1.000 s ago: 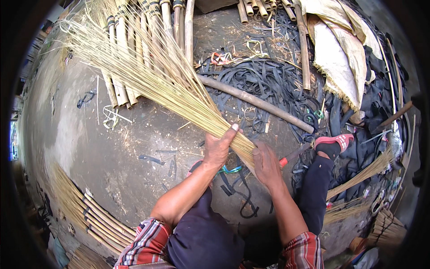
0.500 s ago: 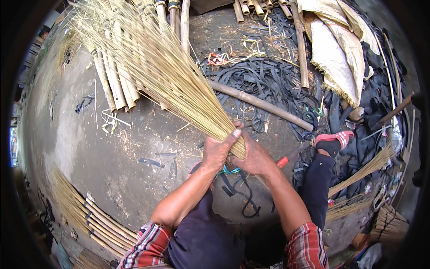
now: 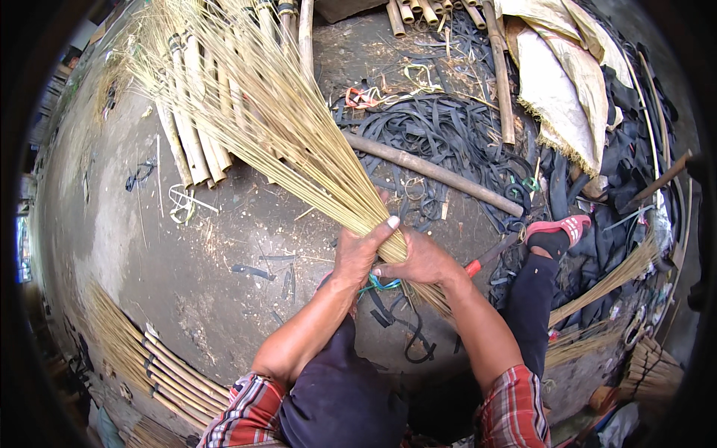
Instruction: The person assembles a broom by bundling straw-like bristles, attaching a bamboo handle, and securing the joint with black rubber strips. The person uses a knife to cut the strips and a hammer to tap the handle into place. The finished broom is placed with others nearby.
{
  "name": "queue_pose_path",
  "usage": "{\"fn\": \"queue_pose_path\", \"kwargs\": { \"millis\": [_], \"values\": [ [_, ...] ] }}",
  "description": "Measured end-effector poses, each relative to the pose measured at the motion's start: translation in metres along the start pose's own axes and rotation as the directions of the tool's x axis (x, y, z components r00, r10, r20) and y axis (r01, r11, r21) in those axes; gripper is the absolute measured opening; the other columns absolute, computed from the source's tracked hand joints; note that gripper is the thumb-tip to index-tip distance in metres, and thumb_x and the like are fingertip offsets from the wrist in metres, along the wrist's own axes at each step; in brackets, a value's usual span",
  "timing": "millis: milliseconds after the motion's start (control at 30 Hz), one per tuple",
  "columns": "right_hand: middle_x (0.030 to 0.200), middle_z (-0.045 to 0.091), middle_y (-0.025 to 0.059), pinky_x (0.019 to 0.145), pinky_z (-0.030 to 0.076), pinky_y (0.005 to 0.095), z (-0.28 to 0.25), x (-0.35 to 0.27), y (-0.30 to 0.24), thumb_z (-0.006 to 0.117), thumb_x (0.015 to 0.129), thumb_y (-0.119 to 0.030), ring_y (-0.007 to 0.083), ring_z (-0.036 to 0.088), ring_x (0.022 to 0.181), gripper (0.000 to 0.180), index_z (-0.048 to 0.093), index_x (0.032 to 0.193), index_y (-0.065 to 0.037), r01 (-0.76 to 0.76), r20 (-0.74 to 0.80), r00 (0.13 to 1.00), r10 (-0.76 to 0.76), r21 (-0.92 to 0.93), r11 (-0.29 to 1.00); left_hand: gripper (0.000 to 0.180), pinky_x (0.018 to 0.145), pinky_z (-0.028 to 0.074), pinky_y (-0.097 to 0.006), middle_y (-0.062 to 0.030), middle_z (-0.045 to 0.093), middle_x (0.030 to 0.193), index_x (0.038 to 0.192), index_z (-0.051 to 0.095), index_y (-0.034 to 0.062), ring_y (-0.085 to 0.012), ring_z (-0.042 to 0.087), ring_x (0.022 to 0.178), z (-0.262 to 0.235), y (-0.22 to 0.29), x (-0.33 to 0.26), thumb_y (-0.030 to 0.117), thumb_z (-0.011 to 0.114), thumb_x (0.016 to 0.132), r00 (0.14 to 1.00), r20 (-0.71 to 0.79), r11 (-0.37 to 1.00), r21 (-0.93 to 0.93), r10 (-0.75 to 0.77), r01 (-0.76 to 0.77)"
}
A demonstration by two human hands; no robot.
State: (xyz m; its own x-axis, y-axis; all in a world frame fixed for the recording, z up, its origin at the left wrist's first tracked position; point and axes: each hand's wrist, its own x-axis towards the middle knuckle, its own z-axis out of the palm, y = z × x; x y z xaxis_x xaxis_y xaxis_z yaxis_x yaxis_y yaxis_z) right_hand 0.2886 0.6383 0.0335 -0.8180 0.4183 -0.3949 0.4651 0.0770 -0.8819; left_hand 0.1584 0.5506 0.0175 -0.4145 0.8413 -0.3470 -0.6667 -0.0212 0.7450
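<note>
A long bundle of pale yellow broom straws (image 3: pixel 284 142) fans out toward the upper left over the concrete floor (image 3: pixel 216 299). My left hand (image 3: pixel 358 252) grips its narrow end, thumb up along the straws. Pressed against the same end from the right, my right hand (image 3: pixel 420 261) closes round the bundle. A thin blue-green cord (image 3: pixel 382 284) shows just under both hands. The straw ends below my right hand are hidden by my forearm.
Bamboo sticks (image 3: pixel 196 142) lie under the straw fan; a long bamboo pole (image 3: pixel 433 173) crosses a heap of black rubber strips (image 3: pixel 441 134). My foot in a red sandal (image 3: pixel 556 230) rests right. Tied stick bundles (image 3: pixel 164 366) lie lower left, sacks (image 3: pixel 556 82) upper right.
The straw fan has swung a little toward the upper left. My right hand has moved up from the loose end and now closes on the bundle beside my left hand.
</note>
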Motion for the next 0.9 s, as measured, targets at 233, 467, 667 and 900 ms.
{"fn": "queue_pose_path", "kwargs": {
  "millis": [233, 467, 667, 900],
  "values": [
    [0.132, 0.068, 0.0130, 0.109, 0.047, 0.0363, -0.014, 0.004, 0.007, 0.094, 0.075, -0.022, 0.0209, 0.061, 0.124, 0.079, 0.058, 0.142, 0.000, -0.086, 0.234, 0.970, 0.070, 0.061, 0.994, 0.091, 0.128, 0.027, -0.042, -0.0204, 0.043, 0.160, 0.160, 0.032, -0.0022, -0.0317, 0.034, 0.155, -0.002, 0.005, 0.003, 0.013, 0.084, 0.086, 0.996, 0.074, 0.996, 0.080, 0.044, -0.050],
    [0.129, 0.068, 0.0114, 0.103, 0.050, 0.0365, -0.007, -0.002, 0.012, 0.089, 0.077, -0.020, 0.0191, 0.062, 0.117, 0.068, 0.063, 0.136, -0.001, -0.129, 0.187, 0.974, 0.124, 0.012, 0.992, 0.055, 0.095, 0.056, -0.032, -0.0162, 0.069, 0.122, 0.141, 0.051, -0.0037, -0.0233, 0.069, 0.109, -0.001, 0.001, -0.002, 0.010, 0.076, 0.093, 0.994, 0.091, 0.996, 0.070, -0.058, 0.052],
    [0.113, 0.074, 0.0219, 0.093, 0.055, 0.0423, 0.033, -0.003, -0.001, 0.080, 0.078, -0.018, 0.0350, 0.072, 0.106, 0.053, 0.065, 0.126, 0.000, -0.172, -0.278, 0.956, 0.093, -0.276, 0.946, 0.020, 0.070, 0.058, -0.029, -0.0085, 0.071, 0.092, 0.106, 0.065, -0.0010, -0.0152, 0.069, 0.079, 0.000, -0.009, 0.004, 0.011, 0.076, 0.095, 0.991, -0.135, 0.983, 0.179, -0.019, 0.043],
    [0.108, 0.075, 0.0210, 0.090, 0.056, 0.0411, 0.021, -0.002, 0.003, 0.074, 0.079, -0.010, 0.0322, 0.074, 0.102, 0.044, 0.067, 0.121, 0.002, -0.244, -0.142, 0.960, 0.241, -0.001, 0.970, 0.028, 0.087, 0.059, -0.034, -0.0111, 0.070, 0.107, 0.118, 0.060, -0.0011, -0.0195, 0.071, 0.096, 0.008, -0.012, 0.001, 0.006, 0.074, 0.095, 0.997, -0.072, 0.993, 0.121, -0.005, 0.014]
  ]
}}
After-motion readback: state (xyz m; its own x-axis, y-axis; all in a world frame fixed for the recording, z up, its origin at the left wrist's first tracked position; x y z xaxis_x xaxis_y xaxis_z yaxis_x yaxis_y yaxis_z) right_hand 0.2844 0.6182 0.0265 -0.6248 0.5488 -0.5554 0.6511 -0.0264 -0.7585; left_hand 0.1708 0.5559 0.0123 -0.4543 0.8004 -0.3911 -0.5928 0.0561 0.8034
